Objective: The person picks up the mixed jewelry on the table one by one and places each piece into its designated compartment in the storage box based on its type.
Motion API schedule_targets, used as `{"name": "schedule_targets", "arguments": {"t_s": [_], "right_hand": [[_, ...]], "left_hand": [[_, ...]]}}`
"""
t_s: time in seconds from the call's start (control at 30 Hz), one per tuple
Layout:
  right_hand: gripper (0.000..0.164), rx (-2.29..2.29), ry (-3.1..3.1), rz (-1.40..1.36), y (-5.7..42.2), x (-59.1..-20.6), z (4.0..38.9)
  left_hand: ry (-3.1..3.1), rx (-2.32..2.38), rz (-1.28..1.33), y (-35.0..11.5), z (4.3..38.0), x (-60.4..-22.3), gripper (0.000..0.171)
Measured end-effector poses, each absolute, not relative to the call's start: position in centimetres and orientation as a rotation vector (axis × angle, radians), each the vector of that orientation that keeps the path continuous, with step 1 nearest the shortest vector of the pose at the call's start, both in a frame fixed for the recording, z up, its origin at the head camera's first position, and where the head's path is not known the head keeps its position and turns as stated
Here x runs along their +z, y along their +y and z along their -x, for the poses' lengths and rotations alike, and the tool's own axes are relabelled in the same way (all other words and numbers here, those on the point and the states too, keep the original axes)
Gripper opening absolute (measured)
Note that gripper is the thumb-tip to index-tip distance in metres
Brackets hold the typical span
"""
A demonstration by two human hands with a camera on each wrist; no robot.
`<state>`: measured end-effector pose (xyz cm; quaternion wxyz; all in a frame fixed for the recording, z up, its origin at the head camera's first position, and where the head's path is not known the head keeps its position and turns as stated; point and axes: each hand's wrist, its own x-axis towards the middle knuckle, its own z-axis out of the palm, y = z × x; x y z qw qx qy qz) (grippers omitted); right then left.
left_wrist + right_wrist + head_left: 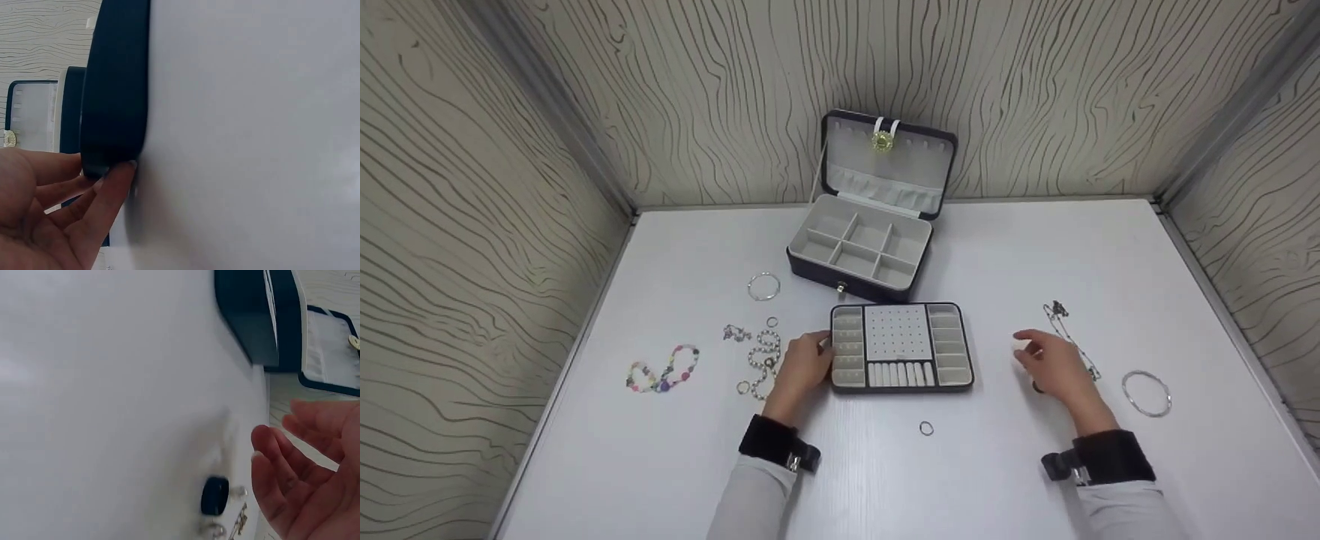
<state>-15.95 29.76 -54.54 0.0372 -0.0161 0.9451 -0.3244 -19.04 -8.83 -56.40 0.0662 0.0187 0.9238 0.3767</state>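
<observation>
My left hand (802,364) holds the left end of a shallow jewelry tray (900,308), fingers and thumb at its dark side wall (115,84). Small compartments flank the tray's pierced earring panel (896,334) and white ring rolls (901,374). To the tray's right, my right hand (1054,364) hovers over the table with loosely bent fingers and nothing in them. Close by it lies a small dark blue piece (215,495) with shiny bits beside it. A thin chain necklace (1057,324) lies partly behind this hand.
Behind the tray stands an open jewelry box (851,281) with several compartments. Left lie a colorful bead bracelet (685,375), a pearl strand (765,349), a silver bangle (763,298) and small rings. A ring (926,434) lies in front; another bangle (1147,415) is far right.
</observation>
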Motion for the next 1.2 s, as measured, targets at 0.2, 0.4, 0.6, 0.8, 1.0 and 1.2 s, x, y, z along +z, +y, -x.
{"name": "schedule_targets", "arguments": {"t_s": [0.2, 0.4, 0.6, 0.8, 1.0, 1.2], "right_hand": [[0.045, -0.797, 2.945, -0.04, 32.5, -54.6, 16.5], [0.045, -0.776, 2.896, -0.124, 32.8, -55.1, 16.8], [0.036, -0.718, 2.891, -0.182, 32.1, -55.0, 17.0], [0.025, -0.697, 2.928, -0.157, 31.9, -55.3, 17.2], [0.02, -0.703, 2.912, -0.156, 31.9, -55.1, 17.3], [0.019, -0.857, 2.868, -0.184, 31.6, -54.7, 17.1]], "left_hand": [[2.792, 1.147, -0.046, -9.0, 19.2, -56.9, 0.037], [2.809, 1.155, -0.066, -9.0, 19.2, -57.0, 0.037], [2.8, 1.166, -0.046, -9.0, 19.1, -56.8, 0.036], [2.766, 1.179, 0.0, -8.9, 18.9, -56.8, 0.038], [2.759, 1.196, 0.011, -8.9, 18.9, -56.8, 0.039], [2.739, 1.206, 0.026, -8.9, 18.9, -56.9, 0.038]]}}
